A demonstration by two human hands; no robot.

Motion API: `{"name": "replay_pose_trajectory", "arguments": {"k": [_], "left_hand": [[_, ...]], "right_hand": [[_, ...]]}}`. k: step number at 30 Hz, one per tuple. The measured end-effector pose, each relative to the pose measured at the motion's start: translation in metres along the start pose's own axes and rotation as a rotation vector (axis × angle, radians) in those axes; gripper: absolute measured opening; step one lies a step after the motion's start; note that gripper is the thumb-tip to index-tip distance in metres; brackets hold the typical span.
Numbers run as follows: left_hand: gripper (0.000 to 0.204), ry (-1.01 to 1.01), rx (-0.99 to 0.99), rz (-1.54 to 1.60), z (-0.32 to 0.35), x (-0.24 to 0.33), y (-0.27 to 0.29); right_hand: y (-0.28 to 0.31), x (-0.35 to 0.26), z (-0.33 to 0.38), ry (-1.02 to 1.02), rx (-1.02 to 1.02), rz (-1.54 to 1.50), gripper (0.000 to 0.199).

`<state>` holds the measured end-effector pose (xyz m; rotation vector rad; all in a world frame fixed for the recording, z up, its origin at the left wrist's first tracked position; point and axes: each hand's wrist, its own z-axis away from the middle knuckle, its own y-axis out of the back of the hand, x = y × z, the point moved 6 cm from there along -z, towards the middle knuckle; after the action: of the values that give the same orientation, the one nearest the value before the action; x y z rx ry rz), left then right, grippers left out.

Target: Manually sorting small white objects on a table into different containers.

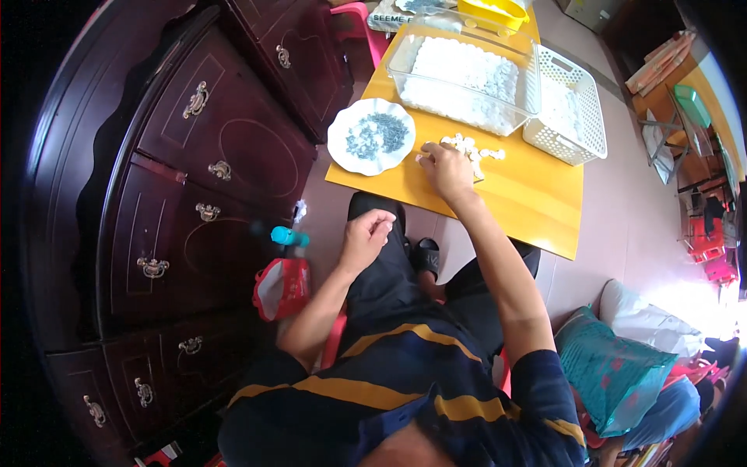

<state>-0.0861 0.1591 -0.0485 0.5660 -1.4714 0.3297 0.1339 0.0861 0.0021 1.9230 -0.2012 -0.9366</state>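
My right hand [445,167] rests on the yellow table [513,202], fingers curled over a small pile of white plastic pieces [471,149]; I cannot tell whether it grips any. My left hand [367,235] hovers above my lap, below the table edge, with its fingers loosely curled; whether it holds something small is not visible. A white plate [371,137] with small dark metal parts sits left of the pile. Behind it stands a clear plastic tub [465,74] full of white pieces.
A white slotted basket [569,109] holding white pieces stands right of the tub, a yellow container [492,12] behind it. A dark wooden cabinet [179,194] with brass handles fills the left. A red bag [282,286] and teal bottle [286,235] stand by my leg. Teal cushion [615,370] at right.
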Motion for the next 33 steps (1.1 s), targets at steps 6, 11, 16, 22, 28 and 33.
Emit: {"name": "replay_pose_trajectory", "arguments": {"k": [6,11,16,22,28,33], "left_hand": [[0.012,0.031,-0.051,0.123,0.005,-0.012,-0.003],[0.012,0.037,-0.053,0.147,0.007,-0.009,-0.007],[0.006,0.029,-0.058,0.173,0.006,-0.002,-0.007],[0.004,0.067,-0.071,0.243,0.007,0.024,-0.006],[0.004,0.034,-0.123,0.312,0.005,0.057,-0.03],[0.004,-0.039,-0.178,0.34,0.005,0.075,-0.069]], "right_hand": [[-0.014,-0.007,-0.008,0.049,-0.032,0.14,0.015],[-0.023,-0.006,-0.009,-0.013,-0.043,0.163,0.016],[-0.02,-0.005,-0.001,-0.044,-0.074,0.126,0.018],[0.015,0.033,0.034,-0.129,0.054,-0.379,0.014],[0.053,0.029,0.119,-0.442,-0.007,-1.344,0.008],[0.056,0.035,0.183,-0.577,0.074,-1.621,0.008]]}}
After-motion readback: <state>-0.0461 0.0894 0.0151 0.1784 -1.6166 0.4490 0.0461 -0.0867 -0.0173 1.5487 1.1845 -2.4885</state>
